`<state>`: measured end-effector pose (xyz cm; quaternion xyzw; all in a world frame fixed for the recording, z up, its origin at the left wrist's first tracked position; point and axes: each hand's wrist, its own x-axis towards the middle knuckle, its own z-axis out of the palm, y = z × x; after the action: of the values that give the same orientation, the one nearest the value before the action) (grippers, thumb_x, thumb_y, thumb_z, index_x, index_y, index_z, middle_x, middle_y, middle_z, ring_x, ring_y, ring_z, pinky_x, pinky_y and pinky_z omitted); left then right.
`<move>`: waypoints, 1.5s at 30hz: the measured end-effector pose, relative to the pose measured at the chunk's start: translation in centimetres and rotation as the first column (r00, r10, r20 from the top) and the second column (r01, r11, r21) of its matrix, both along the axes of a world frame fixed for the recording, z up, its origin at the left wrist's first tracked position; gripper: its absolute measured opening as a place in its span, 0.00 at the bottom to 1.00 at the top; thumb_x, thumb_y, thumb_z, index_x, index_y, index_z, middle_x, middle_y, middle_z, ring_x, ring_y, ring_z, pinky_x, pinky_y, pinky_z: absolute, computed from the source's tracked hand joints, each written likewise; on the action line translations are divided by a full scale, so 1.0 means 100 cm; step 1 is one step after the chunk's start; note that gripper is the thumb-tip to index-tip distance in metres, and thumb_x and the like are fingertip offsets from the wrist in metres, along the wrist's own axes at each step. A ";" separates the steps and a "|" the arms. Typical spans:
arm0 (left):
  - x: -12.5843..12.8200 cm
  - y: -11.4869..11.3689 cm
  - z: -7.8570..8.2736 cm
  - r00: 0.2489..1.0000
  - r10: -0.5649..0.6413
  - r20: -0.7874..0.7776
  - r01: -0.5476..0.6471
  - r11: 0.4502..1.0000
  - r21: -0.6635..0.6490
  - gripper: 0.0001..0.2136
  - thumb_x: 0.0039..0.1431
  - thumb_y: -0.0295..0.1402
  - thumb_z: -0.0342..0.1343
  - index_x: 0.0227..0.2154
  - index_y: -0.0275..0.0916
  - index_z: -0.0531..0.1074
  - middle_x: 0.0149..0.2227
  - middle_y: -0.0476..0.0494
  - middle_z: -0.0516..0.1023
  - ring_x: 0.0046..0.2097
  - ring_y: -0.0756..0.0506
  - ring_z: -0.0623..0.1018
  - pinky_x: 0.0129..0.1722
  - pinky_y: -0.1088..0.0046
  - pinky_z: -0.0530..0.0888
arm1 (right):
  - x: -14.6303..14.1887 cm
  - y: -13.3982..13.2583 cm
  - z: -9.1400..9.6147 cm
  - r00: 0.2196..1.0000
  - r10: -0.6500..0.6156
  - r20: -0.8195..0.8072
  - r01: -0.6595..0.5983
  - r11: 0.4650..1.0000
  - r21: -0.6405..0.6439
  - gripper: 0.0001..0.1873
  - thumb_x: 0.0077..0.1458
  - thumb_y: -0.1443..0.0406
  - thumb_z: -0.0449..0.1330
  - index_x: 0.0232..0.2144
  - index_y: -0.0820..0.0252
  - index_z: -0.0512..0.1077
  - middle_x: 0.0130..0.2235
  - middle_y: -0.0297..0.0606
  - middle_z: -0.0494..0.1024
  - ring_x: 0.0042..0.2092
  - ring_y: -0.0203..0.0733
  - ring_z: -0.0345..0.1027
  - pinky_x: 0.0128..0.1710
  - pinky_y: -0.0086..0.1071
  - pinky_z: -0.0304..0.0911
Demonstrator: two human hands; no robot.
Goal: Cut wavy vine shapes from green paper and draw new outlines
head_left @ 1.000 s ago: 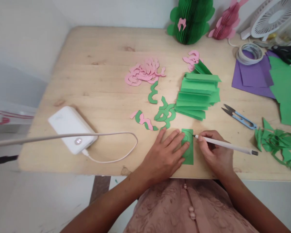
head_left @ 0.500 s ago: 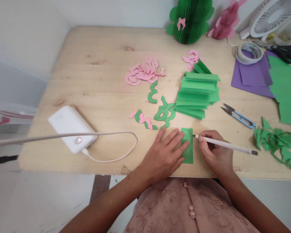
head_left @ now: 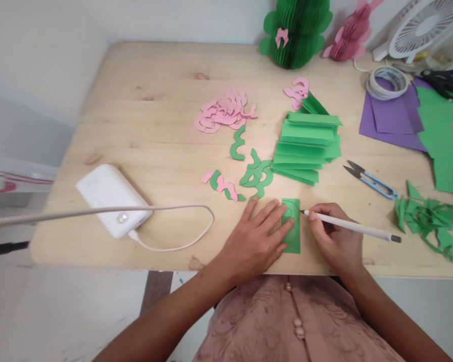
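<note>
My left hand (head_left: 258, 239) lies flat with fingers spread, its fingertips pressing the left side of a small green paper rectangle (head_left: 293, 236) near the table's front edge. Curved dark lines show on the upper part of that paper. My right hand (head_left: 334, 234) is closed around a white pen (head_left: 357, 226), whose dark tip is at the paper's right edge; whether it touches cannot be told. Above my left hand lie green wavy cutouts (head_left: 256, 176) and a pink and green wavy strip (head_left: 222, 186). Folded green paper strips (head_left: 305, 143) sit just beyond the rectangle.
Blue thread snips (head_left: 373, 181) and green scraps (head_left: 430, 218) lie to the right. Pink cutouts (head_left: 226, 113) are heaped farther back. A white power bank (head_left: 111, 198) with a cable is at left. Tape rolls (head_left: 387, 83), purple paper (head_left: 392, 118) and a fan (head_left: 423, 30) stand back right.
Both hands stay almost in place. The pen tip has shifted very slightly at the paper's right edge, and the curved line there looks a little darker.
</note>
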<state>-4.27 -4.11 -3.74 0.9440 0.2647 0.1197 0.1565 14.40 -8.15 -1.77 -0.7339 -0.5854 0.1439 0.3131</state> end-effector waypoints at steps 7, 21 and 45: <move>0.000 0.001 0.002 1.000 -0.003 0.000 0.003 1.000 -0.002 0.18 0.64 0.36 0.48 0.55 0.39 0.67 0.61 0.36 0.64 0.64 0.37 0.59 0.63 0.44 0.52 | 0.001 -0.001 0.000 1.000 -0.004 0.006 0.004 1.000 -0.009 0.05 0.54 0.65 0.57 0.27 0.58 0.70 0.22 0.30 0.72 0.18 0.32 0.59 0.18 0.26 0.56; 0.000 0.000 0.001 1.000 0.001 -0.002 -0.001 1.000 0.001 0.18 0.63 0.36 0.48 0.55 0.39 0.66 0.62 0.36 0.64 0.64 0.37 0.59 0.63 0.44 0.51 | 0.000 -0.004 0.000 1.000 -0.016 -0.012 0.015 0.999 -0.036 0.05 0.54 0.65 0.57 0.27 0.58 0.69 0.21 0.29 0.71 0.18 0.32 0.59 0.19 0.27 0.55; 0.000 0.000 0.002 1.000 0.004 -0.019 -0.004 1.000 -0.006 0.19 0.64 0.37 0.47 0.56 0.38 0.64 0.61 0.37 0.65 0.65 0.38 0.58 0.64 0.45 0.50 | -0.003 -0.017 0.004 0.971 -0.116 -0.208 0.113 0.993 -0.029 0.05 0.54 0.62 0.59 0.29 0.57 0.72 0.26 0.36 0.77 0.27 0.40 0.71 0.23 0.30 0.63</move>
<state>-4.22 -4.13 -3.56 0.9441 0.2682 0.1103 0.1565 14.08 -9.82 -1.34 -0.7498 -0.5046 0.2070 0.3747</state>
